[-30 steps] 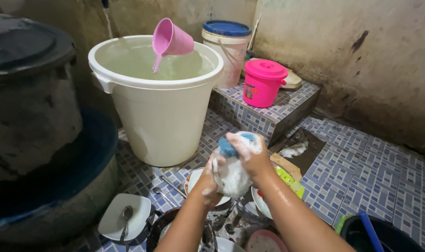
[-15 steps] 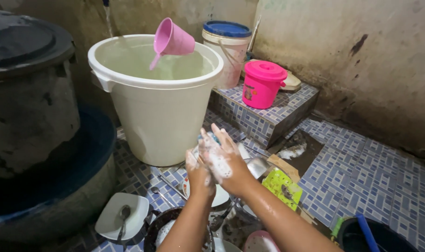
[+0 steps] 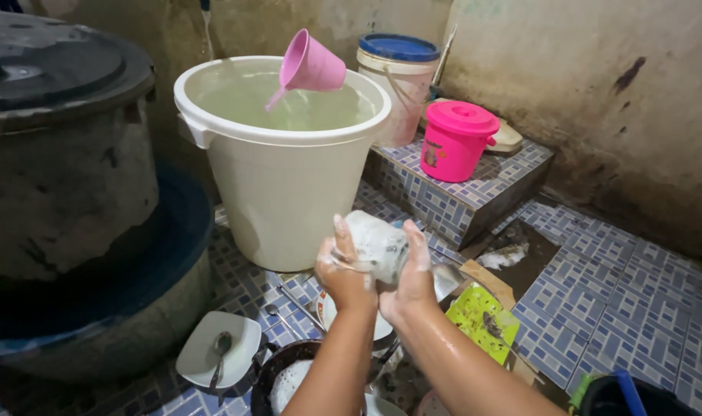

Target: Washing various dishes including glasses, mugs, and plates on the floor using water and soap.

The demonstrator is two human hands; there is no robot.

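1. The scene was dimly lit; the brightest surfaces were the white bucket [image 3: 289, 166] and its pale water, lit from above and in front.
2. The dark drum [image 3: 58, 146] on the left sat in deep shadow; detail there was almost lost.
3. Wet skin on the right hand [image 3: 409, 285] showed a soft sheen; the foam on the soapy glass [image 3: 376, 245] looked slightly blown out.
4. The wide lens bent the edges; the wall [image 3: 597, 100] looked grainy; the hands were faintly blurred.
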